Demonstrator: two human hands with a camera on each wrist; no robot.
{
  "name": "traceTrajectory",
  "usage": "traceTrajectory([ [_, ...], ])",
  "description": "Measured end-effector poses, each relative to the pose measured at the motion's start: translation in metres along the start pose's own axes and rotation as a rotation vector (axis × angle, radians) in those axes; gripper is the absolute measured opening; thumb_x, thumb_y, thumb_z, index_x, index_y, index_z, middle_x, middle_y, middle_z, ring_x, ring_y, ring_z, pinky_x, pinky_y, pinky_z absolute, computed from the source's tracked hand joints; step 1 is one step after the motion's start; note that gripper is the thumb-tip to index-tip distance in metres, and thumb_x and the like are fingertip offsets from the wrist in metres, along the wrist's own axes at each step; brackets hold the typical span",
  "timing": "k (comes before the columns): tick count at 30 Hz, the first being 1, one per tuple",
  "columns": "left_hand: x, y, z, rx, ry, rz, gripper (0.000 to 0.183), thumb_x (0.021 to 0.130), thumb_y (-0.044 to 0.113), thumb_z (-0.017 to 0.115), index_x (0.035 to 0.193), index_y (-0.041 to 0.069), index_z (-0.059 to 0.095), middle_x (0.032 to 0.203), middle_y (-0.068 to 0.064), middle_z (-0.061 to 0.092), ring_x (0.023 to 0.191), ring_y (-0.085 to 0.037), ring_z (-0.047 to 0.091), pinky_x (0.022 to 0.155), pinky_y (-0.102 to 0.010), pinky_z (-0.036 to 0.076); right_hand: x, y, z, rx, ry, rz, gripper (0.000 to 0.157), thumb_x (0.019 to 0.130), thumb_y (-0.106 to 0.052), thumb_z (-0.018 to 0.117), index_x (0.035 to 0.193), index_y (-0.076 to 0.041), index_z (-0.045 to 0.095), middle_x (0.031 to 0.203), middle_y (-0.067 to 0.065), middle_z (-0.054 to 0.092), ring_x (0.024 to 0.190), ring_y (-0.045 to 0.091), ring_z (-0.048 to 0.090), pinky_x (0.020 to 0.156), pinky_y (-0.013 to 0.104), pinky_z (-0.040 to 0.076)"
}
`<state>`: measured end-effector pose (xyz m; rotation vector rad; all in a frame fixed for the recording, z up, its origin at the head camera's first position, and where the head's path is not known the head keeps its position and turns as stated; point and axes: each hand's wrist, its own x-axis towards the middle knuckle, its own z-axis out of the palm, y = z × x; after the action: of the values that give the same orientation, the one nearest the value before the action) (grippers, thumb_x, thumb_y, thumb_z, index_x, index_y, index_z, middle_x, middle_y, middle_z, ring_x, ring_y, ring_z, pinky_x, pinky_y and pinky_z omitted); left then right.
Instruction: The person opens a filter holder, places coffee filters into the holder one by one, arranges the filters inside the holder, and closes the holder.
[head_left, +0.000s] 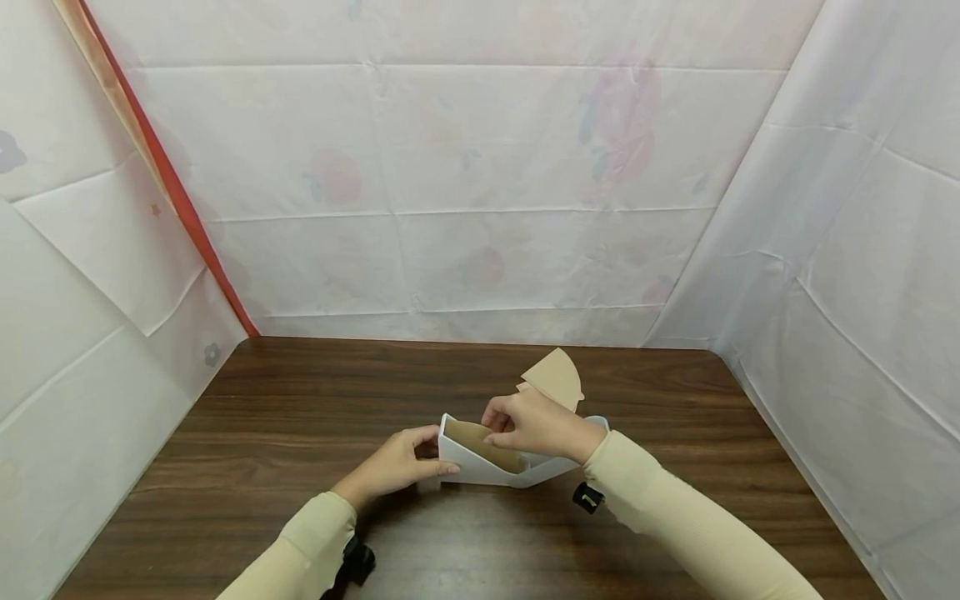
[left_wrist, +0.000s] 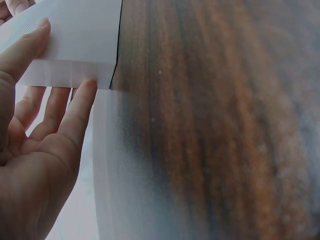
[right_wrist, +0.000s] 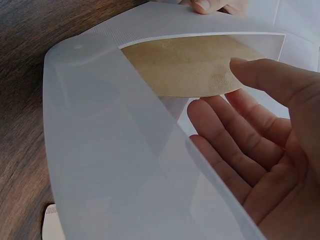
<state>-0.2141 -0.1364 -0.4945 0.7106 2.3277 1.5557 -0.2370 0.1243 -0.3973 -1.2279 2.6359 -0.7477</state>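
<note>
A white filter-paper case (head_left: pixel 480 468) lies on the table with its translucent lid (right_wrist: pixel 115 135) swung out to the right. Brown coffee filter papers (head_left: pixel 472 439) sit inside its open body. My left hand (head_left: pixel 401 465) grips the left end of the case, thumb on the near side (left_wrist: pixel 75 35) and fingers against the end wall. Over the opening, my right hand (head_left: pixel 540 423) pinches the filter papers by their curved edge (right_wrist: pixel 190 75), with the thumb on one face and fingertips at the other. The lower part of the papers is hidden inside the case.
More fan-shaped filter papers (head_left: pixel 557 377) lie behind my right hand, partly covered by it. Dark wood-grain table (head_left: pixel 315 400) surrounds the case. Pale printed cloth (head_left: pixel 465 183) hangs along the back and both sides, with a red strip (head_left: pixel 176 187) at the left corner.
</note>
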Motion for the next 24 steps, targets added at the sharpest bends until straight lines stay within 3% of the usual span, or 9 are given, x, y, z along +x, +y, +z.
traceTrajectory([
  [13, -0.001, 0.001, -0.001, 0.001, -0.004, 0.000, 0.036, 0.089, 0.025, 0.079, 0.121, 0.013, 0.067, 0.106, 0.002, 0.071, 0.098, -0.019, 0.066, 0.081, -0.031, 0.054, -0.001, 0.001, -0.010, 0.013, -0.020, 0.044, 0.023, 0.092, -0.020, 0.077, 0.109, -0.007, 0.069, 0.095, -0.003, 0.071, 0.082, 0.004, 0.065, 0.074, 0.021, 0.053],
  [24, -0.001, 0.002, 0.000, -0.004, 0.006, 0.033, 0.037, 0.089, 0.023, 0.080, 0.120, 0.009, 0.067, 0.106, -0.001, 0.071, 0.097, -0.019, 0.067, 0.080, -0.030, 0.055, -0.009, 0.005, -0.031, 0.021, 0.020, 0.036, 0.024, 0.092, -0.019, 0.076, 0.109, -0.005, 0.068, 0.094, -0.005, 0.072, 0.085, 0.006, 0.067, 0.077, 0.028, 0.055],
])
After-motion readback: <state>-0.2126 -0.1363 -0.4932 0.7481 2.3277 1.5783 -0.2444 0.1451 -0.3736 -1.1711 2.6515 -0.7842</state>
